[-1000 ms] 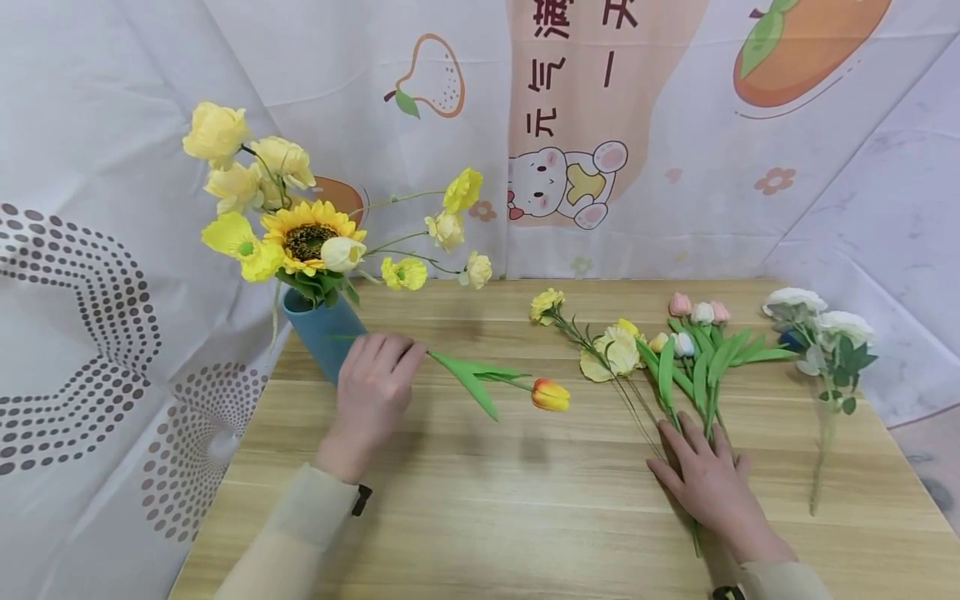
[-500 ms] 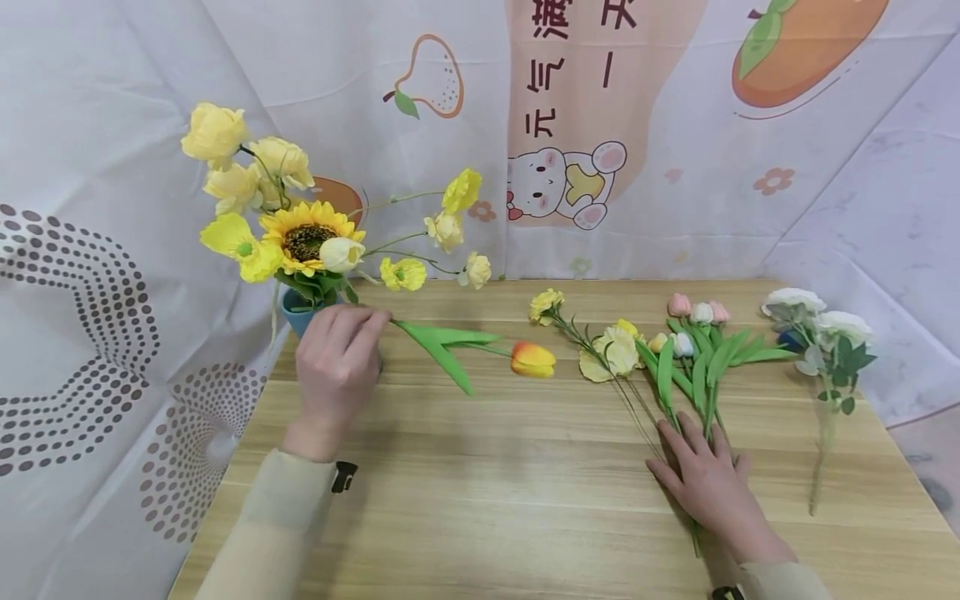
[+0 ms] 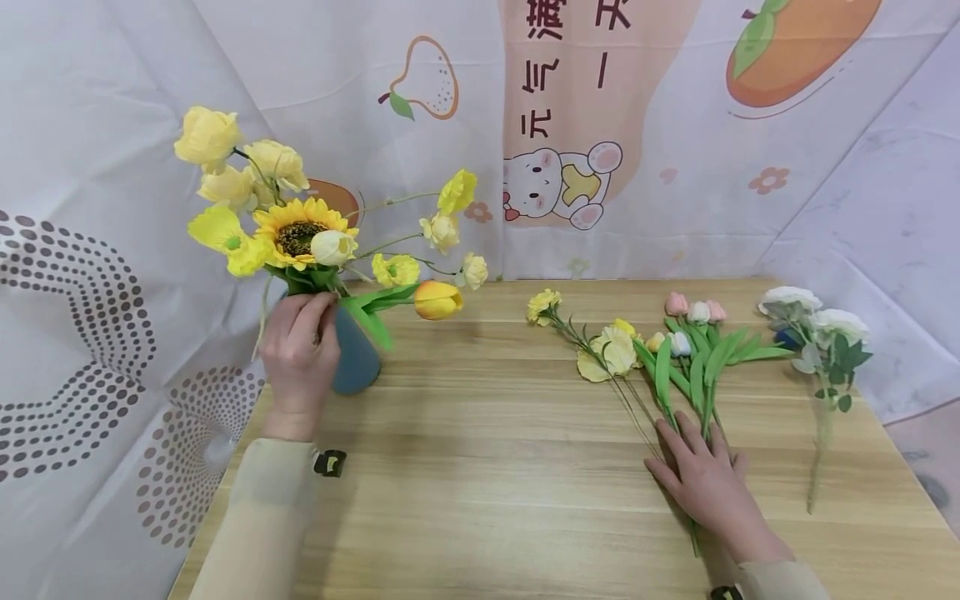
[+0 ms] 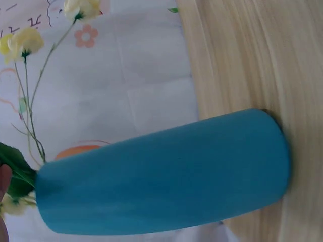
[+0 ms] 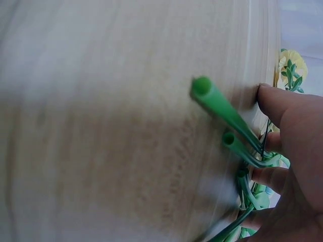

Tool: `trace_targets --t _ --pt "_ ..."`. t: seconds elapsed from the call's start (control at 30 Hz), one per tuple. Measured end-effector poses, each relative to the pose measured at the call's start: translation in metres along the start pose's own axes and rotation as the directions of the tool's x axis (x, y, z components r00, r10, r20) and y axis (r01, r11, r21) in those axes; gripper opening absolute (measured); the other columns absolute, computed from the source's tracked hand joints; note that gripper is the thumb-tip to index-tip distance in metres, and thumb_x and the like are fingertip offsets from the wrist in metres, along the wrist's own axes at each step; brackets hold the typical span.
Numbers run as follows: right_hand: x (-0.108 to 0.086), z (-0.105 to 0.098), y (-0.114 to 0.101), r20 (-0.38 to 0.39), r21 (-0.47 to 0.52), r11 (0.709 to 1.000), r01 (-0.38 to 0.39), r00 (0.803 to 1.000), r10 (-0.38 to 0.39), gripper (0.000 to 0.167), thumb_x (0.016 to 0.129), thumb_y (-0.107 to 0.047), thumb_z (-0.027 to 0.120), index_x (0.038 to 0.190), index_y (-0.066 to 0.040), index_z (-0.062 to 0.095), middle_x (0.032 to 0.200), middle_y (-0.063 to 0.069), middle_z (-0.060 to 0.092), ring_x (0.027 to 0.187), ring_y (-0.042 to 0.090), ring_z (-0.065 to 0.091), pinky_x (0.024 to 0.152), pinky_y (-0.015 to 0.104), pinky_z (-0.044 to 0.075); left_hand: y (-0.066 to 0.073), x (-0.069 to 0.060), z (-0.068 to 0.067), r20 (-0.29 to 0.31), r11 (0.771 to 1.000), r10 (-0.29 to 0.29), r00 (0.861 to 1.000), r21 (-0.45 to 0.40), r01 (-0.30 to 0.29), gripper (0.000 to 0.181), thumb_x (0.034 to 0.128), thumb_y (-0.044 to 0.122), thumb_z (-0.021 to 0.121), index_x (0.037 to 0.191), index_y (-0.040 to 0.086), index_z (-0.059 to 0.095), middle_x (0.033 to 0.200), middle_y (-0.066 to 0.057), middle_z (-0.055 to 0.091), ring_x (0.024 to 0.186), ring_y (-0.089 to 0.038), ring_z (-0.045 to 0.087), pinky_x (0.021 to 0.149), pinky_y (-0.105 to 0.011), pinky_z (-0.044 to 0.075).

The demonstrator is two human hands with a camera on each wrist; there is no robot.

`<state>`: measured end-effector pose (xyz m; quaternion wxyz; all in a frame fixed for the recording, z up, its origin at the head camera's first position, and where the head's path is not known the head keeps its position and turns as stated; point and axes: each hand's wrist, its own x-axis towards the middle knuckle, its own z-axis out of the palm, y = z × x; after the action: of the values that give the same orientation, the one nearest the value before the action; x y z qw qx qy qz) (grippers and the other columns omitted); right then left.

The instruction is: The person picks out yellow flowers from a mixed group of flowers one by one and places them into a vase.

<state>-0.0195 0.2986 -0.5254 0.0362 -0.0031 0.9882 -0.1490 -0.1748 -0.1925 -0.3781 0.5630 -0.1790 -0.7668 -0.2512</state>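
Observation:
My left hand (image 3: 300, 354) is at the mouth of the blue vase (image 3: 356, 354), pinching the stem of an orange-yellow tulip (image 3: 438, 300) whose head points right. Whether the stem's end is inside the vase is hidden by the hand. A sunflower (image 3: 298, 237) and several yellow and cream flowers stand in the vase, which fills much of the left wrist view. On the table's right side, my right hand (image 3: 708, 492) rests with spread fingers over the stems of a bunch of tulips (image 3: 705, 342). Their cut green stem ends (image 5: 203, 85) show in the right wrist view.
Yellow flowers (image 3: 617, 352) with long thin stems lie left of the tulip bunch on the wooden table (image 3: 487, 500). Two white blooms (image 3: 840, 329) on a leafy stem lie farther right. A printed cloth (image 3: 420, 167) hangs behind the table.
My left hand has moved left and up to the vase mouth, bringing the orange-yellow tulip along. The tulip head has shifted left and up. My right hand stays in place.

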Motion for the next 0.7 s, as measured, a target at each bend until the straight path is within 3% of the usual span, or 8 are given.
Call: trace_targets --t 0.13,0.27,0.43,0.57,0.7 --pt "0.000 0.000 0.000 -0.002 -0.002 1.000 -0.001 1.000 0.001 0.070 0.101 -0.054 0.055 0.152 -0.007 0.043 0.156 0.031 0.032 0.137 0.071 0.016 0.091 0.089 0.017 -0.010 -0.006 -0.002 -0.002 0.998 -0.063 0.998 -0.007 0.063 0.006 0.0912 -0.004 0.071 0.095 -0.002 0.074 0.087 -0.021 0.065 0.078 -0.040 0.064 0.073 -0.052 0.054" --pt "-0.001 0.000 0.000 0.001 -0.002 1.000 -0.005 1.000 0.005 0.071 0.102 -0.055 0.055 0.153 -0.008 0.043 0.157 0.031 0.032 0.138 0.070 0.016 0.091 0.088 0.017 -0.019 -0.011 -0.005 0.035 0.989 -0.144 0.989 -0.011 0.144 0.005 0.0903 -0.007 0.070 0.094 -0.005 0.070 0.086 -0.023 0.064 0.077 -0.041 0.063 0.072 -0.051 0.053" --pt "0.000 0.001 0.000 0.005 -0.010 1.000 -0.008 1.000 0.008 0.072 0.101 -0.057 0.054 0.154 -0.009 0.042 0.157 0.030 0.032 0.139 0.069 0.016 0.092 0.088 0.017 -0.029 -0.014 -0.009 0.078 0.969 -0.247 0.966 0.001 0.248 0.008 0.0854 -0.013 0.069 0.092 -0.009 0.069 0.085 -0.024 0.064 0.079 -0.043 0.061 0.078 -0.052 0.049" --pt "0.000 0.001 0.000 0.008 -0.012 1.000 -0.010 1.000 0.010 0.072 0.101 -0.057 0.054 0.154 -0.009 0.042 0.157 0.030 0.032 0.139 0.069 0.016 0.092 0.089 0.017 -0.035 -0.015 -0.011 0.113 0.957 -0.290 0.950 0.022 0.289 0.009 0.0837 -0.011 0.070 0.091 -0.008 0.067 0.085 -0.025 0.065 0.085 -0.046 0.056 0.085 -0.057 0.040" --pt "0.000 0.002 0.001 0.006 -0.014 1.000 -0.011 1.000 0.011 0.072 0.101 -0.057 0.054 0.154 -0.009 0.042 0.157 0.030 0.032 0.139 0.069 0.016 0.092 0.089 0.017 -0.039 -0.014 -0.013 0.176 0.936 -0.351 0.920 0.042 0.349 0.007 0.0853 -0.009 0.070 0.091 -0.009 0.066 0.088 -0.027 0.066 0.091 -0.048 0.053 0.090 -0.058 0.036"
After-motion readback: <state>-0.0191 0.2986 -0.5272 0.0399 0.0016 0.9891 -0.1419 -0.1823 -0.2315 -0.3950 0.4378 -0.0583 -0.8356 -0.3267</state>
